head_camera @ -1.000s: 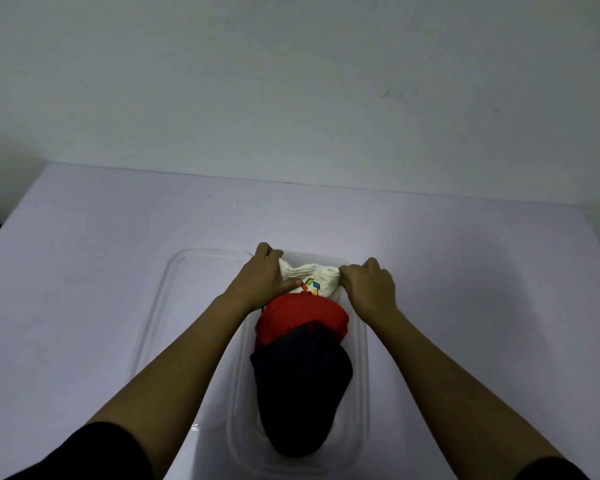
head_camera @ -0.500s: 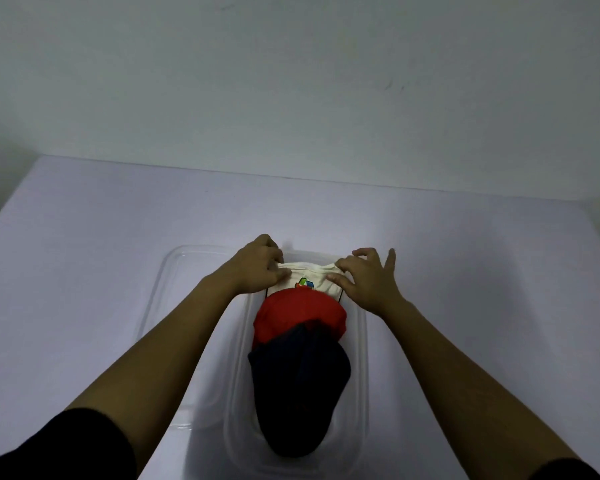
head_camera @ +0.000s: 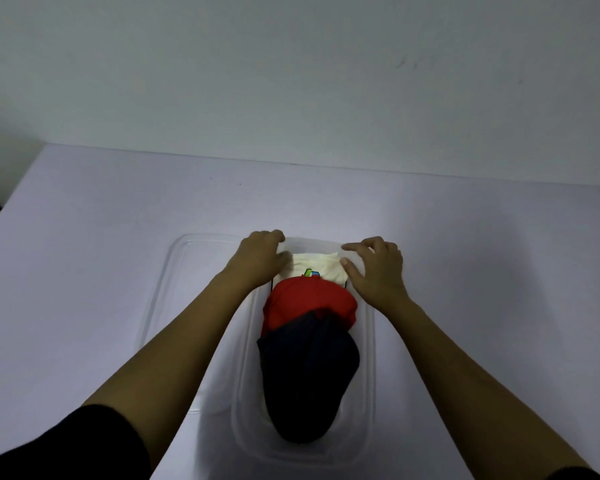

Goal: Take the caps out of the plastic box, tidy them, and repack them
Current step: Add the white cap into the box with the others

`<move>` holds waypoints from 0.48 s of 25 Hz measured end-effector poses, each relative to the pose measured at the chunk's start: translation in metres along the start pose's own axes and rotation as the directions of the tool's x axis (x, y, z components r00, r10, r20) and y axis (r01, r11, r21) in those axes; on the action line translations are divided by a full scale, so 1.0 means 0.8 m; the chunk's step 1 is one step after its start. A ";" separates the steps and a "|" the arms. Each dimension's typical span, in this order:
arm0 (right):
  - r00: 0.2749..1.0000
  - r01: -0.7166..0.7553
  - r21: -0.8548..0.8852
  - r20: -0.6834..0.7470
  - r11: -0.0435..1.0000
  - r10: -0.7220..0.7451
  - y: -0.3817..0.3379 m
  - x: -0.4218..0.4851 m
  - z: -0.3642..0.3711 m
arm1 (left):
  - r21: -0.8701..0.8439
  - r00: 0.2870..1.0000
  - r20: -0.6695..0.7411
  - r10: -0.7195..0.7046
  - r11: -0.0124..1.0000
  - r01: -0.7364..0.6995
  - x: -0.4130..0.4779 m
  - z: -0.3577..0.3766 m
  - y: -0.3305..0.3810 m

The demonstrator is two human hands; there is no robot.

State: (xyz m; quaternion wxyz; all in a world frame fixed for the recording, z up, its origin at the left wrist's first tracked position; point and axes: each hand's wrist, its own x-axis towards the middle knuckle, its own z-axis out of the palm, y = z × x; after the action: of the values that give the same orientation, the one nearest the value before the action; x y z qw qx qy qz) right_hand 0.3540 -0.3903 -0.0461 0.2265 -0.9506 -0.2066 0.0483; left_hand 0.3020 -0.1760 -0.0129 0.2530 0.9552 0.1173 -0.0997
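As left hand (head_camera: 257,261) holds the cream cap (head_camera: 317,263), right hand (head_camera: 378,271) pinches it.

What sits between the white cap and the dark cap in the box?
In the head view, the red cap lies between the white cap and the dark cap, inside the plastic box.
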 end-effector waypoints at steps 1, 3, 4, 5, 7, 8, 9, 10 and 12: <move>0.998 0.027 0.127 -0.060 0.992 -0.020 0.004 -0.012 -0.006 | -0.133 0.999 -0.044 0.018 0.991 -0.024 -0.013 -0.006 -0.004; 0.998 0.056 0.233 -0.011 0.971 -0.055 0.012 -0.040 -0.016 | -0.316 0.995 0.038 0.092 0.946 -0.076 -0.041 -0.014 -0.008; 0.993 0.045 0.193 0.096 0.980 -0.064 0.009 -0.052 -0.020 | -0.298 0.982 0.127 0.137 0.950 -0.094 -0.052 -0.011 -0.010; 0.979 0.033 0.109 0.196 0.993 -0.055 0.005 -0.060 -0.020 | -0.232 0.966 0.207 0.153 0.967 -0.103 -0.060 -0.005 -0.012; 0.965 0.002 -0.009 0.262 1.000 0.001 -0.005 -0.060 -0.017 | -0.097 0.961 0.256 0.106 0.992 -0.084 -0.063 0.006 -0.014; 0.970 -0.017 -0.053 0.242 0.998 0.030 -0.011 -0.054 -0.016 | -0.050 0.968 0.245 0.058 0.998 -0.047 -0.060 0.010 -0.012; 0.971 -0.038 -0.105 0.229 0.994 0.061 -0.016 -0.047 -0.015 | 0.000 0.972 0.235 0.005 1.000 -0.006 -0.055 0.011 -0.010; 0.964 -0.056 -0.151 0.249 0.987 0.093 -0.022 -0.042 -0.015 | 0.062 0.973 0.229 -0.034 0.998 0.020 -0.051 0.013 -0.007; 0.957 -0.059 -0.198 0.267 0.978 0.111 -0.028 -0.037 -0.013 | 0.147 0.980 0.194 -0.043 0.989 0.014 -0.053 0.015 -0.002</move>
State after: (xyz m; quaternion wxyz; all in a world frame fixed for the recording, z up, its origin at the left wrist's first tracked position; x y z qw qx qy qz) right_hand 0.3206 -0.3886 -0.0268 0.1023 -0.9596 -0.1987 0.1707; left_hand 0.2598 -0.1877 -0.0133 0.1916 0.9548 0.0979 -0.2053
